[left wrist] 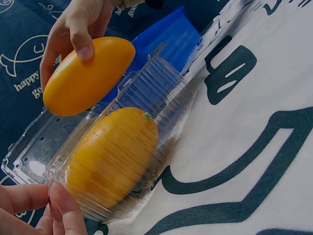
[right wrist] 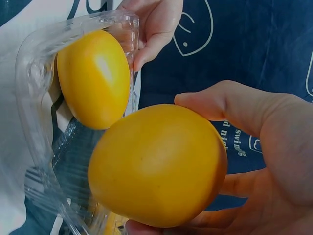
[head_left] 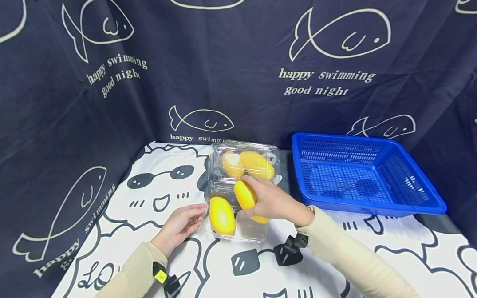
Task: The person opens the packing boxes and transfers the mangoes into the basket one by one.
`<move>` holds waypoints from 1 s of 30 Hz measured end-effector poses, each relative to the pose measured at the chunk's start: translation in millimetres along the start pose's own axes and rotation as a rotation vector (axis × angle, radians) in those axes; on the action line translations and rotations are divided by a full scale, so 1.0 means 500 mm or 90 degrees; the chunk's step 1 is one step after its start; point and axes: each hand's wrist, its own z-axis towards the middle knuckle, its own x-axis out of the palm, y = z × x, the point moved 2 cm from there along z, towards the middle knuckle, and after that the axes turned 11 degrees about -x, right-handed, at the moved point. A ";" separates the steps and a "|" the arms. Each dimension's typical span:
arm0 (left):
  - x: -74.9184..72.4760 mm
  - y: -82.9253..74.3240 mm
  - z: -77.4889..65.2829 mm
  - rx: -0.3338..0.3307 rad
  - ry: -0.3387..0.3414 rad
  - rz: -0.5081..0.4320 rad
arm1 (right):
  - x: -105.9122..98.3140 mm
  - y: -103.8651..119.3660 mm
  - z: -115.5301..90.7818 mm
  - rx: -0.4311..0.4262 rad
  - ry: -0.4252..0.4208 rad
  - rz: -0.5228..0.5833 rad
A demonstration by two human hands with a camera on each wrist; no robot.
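Left hand [head_left: 181,226]: thumb and fingers pinching the clear container's [head_left: 238,239] left edge
Left fruit [head_left: 222,216]: yellow, inside the container, just beside those fingers
Held fruit [head_left: 244,194]: also yellow, raised above the container, between the right thumb and fingers
Right hand [head_left: 274,197]: fingers clamped round that fruit (thumb on one side)
Blue basket [head_left: 372,206]: farthest right, well apart from the left hand

Your bench [head_left: 220,286] is covered by a white cloth [head_left: 151,225] printed with black cartoon drawings [head_left: 245,262], among them faces in sunglasses. Directly on it, around the middle in front of you, sits clear plastic packaging [head_left: 251,232] with yellow fruit [head_left: 222,216]; to its right, near the back, stands a blue perforated basket [head_left: 373,207].
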 end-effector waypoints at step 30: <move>0.003 -0.002 0.006 -0.003 0.014 0.001 | -0.072 -0.015 -0.006 0.028 -0.051 -0.028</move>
